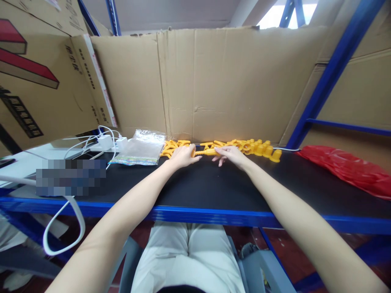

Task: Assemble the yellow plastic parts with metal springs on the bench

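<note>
My left hand is closed around the near end of a yellow plastic piece, its thumb pointing right. Between the hands a slim, ribbed yellow plastic piece lies roughly level, and my right hand pinches its right end between thumb and forefinger, the other fingers curled loosely below. Whether the piece is one part or two joined parts cannot be made out. Beside my left hand is a pile of branching yellow pieces. Behind and right of my right hand stand several yellow cup-shaped pieces in rows.
A clear zip bag lies left of the pile, near white chargers and cables. A red plastic bag rests at the right. Cardboard walls the back of the black tabletop, which has a blue metal front edge.
</note>
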`<state>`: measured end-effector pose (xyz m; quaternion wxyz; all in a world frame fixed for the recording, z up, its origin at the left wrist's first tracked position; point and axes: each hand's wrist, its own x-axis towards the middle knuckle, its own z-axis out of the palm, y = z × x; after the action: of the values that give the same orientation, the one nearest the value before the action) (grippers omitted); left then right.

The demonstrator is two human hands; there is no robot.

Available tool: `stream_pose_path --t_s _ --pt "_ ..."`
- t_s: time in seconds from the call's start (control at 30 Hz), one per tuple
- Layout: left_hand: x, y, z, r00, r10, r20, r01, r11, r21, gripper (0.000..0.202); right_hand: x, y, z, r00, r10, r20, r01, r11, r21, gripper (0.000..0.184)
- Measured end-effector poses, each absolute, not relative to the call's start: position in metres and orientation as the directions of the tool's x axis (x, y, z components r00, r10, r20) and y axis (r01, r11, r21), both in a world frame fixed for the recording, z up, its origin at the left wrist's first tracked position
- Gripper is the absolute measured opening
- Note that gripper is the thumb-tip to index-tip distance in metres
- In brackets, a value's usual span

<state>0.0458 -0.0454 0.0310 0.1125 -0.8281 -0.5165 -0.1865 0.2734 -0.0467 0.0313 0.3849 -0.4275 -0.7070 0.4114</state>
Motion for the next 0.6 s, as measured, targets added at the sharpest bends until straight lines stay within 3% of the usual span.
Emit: stream_pose_path --t_s 0.6 --pt "0.0529 -0.0537 0.0322 0.358 0.819 0.448 0.924 -0.381 -0.042 0.042 0.273 -0.0427 0.0286 -0.285 0.944 0.165 0.226 0.233 -0.946 0.05"
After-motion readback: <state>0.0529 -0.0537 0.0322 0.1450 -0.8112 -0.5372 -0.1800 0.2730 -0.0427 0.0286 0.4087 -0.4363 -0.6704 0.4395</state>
